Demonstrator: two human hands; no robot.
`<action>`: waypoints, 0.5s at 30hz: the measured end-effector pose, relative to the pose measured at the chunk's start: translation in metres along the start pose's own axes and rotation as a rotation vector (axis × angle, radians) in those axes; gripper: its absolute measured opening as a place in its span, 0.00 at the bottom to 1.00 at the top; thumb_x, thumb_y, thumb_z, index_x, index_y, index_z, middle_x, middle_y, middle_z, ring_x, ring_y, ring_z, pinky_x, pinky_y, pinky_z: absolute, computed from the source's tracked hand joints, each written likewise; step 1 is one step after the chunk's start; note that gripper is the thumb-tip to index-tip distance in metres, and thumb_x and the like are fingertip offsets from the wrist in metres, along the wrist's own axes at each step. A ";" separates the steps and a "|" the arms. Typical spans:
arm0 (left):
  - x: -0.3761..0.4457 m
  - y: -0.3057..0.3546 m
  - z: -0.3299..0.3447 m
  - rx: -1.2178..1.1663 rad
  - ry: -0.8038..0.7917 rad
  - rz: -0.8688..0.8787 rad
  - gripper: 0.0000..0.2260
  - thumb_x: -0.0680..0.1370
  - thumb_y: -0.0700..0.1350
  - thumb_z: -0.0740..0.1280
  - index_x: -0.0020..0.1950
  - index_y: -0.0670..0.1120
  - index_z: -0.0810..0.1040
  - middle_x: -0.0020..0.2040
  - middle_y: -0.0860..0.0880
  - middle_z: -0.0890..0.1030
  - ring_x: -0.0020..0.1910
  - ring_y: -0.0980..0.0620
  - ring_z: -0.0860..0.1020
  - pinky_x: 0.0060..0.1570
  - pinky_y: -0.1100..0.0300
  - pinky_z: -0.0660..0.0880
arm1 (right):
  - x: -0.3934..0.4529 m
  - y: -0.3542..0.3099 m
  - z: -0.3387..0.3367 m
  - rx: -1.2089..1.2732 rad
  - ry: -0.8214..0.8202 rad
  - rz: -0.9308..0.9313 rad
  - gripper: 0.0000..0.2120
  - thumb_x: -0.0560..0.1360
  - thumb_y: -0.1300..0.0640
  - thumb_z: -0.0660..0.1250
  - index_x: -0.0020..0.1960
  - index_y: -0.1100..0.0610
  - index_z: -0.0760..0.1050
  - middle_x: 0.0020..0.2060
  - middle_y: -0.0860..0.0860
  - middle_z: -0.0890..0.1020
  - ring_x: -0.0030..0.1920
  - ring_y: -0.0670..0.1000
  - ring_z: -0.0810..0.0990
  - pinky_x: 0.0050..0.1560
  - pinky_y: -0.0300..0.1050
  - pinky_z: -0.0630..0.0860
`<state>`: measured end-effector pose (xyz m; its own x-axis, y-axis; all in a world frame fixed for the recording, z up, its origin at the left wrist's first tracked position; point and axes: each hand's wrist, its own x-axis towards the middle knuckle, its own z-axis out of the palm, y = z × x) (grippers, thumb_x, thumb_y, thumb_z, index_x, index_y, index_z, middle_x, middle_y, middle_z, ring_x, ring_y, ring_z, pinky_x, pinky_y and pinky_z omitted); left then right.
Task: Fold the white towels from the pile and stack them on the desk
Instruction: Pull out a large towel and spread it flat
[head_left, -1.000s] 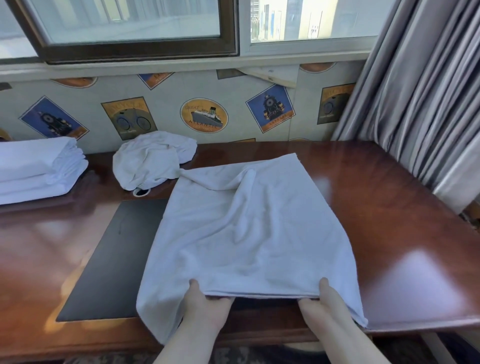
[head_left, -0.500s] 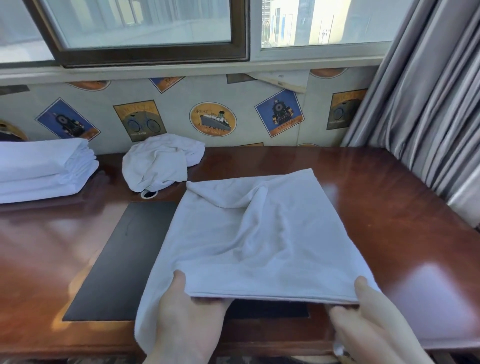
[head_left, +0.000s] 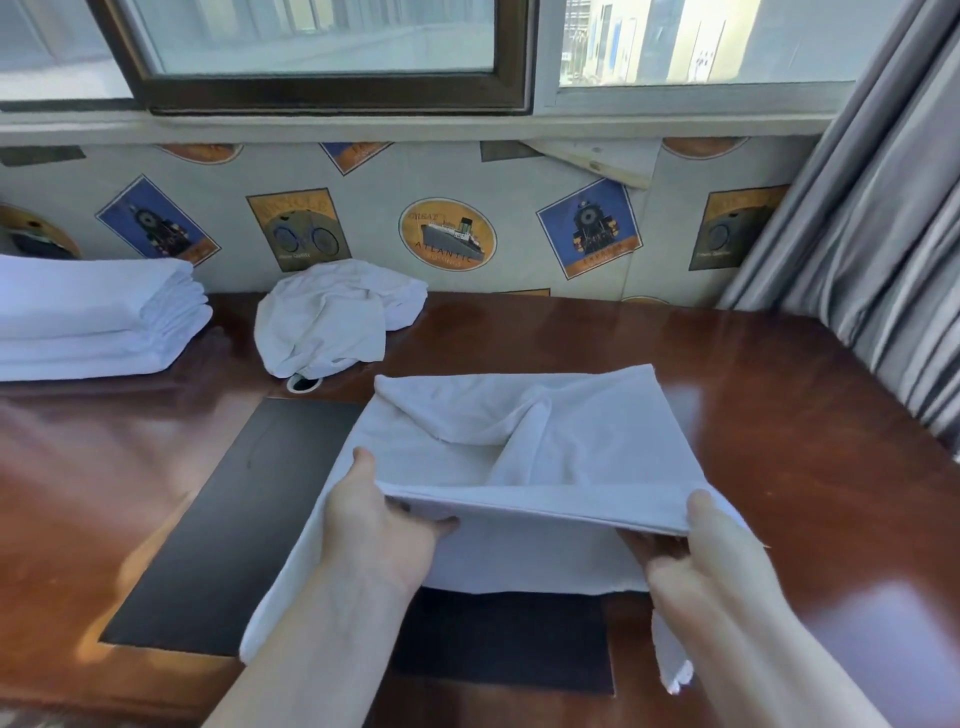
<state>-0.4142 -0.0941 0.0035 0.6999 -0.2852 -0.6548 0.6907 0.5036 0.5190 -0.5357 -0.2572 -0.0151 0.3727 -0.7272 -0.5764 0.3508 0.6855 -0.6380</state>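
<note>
Hands, two. The left hand (head_left: 382, 525) pinched the near left corner of the raised fold, thumb on top, fingers curled beneath. The right hand (head_left: 698, 545) gripped the near right corner the same way.

Towel being folded (head_left: 545, 447), one: white, lying across the black desk mat (head_left: 223, 525), its lifted edge doubled above a lower layer that hung over the mat's near part. Half a second earlier that edge had sat lower and nearer the desk's front; both hands had since carried it up and forward.

Desk (head_left: 779, 441), one, glossy red-brown wood.

Crumpled towel pile (head_left: 332, 322), one heap, far centre-left, unchanged.

Folded towel stack (head_left: 93, 317), far left; individual towels could not be counted, and its place had stayed the same.
</note>
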 end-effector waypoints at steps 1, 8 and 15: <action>0.006 0.004 0.005 0.031 0.029 0.034 0.21 0.84 0.55 0.56 0.70 0.43 0.72 0.65 0.41 0.78 0.64 0.35 0.73 0.67 0.33 0.63 | 0.007 0.001 0.005 -0.011 -0.009 -0.033 0.15 0.83 0.58 0.57 0.69 0.59 0.70 0.56 0.59 0.80 0.54 0.62 0.80 0.58 0.61 0.76; 0.081 0.039 0.045 0.180 0.263 0.129 0.16 0.79 0.57 0.65 0.59 0.47 0.74 0.69 0.49 0.74 0.68 0.44 0.71 0.72 0.42 0.61 | 0.054 0.001 0.071 -0.342 0.062 -0.155 0.13 0.82 0.56 0.58 0.39 0.52 0.74 0.30 0.48 0.81 0.28 0.48 0.80 0.43 0.52 0.79; 0.170 0.056 0.091 0.293 0.379 0.022 0.20 0.81 0.54 0.62 0.71 0.52 0.67 0.72 0.52 0.63 0.71 0.43 0.64 0.69 0.47 0.59 | 0.159 0.031 0.135 -0.636 0.291 -0.272 0.15 0.82 0.57 0.55 0.58 0.65 0.75 0.44 0.60 0.76 0.38 0.54 0.71 0.40 0.44 0.67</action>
<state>-0.2401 -0.1884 -0.0285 0.6368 0.0674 -0.7680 0.7369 0.2396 0.6321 -0.3493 -0.3470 -0.0578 0.0702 -0.9086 -0.4117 -0.1986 0.3918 -0.8984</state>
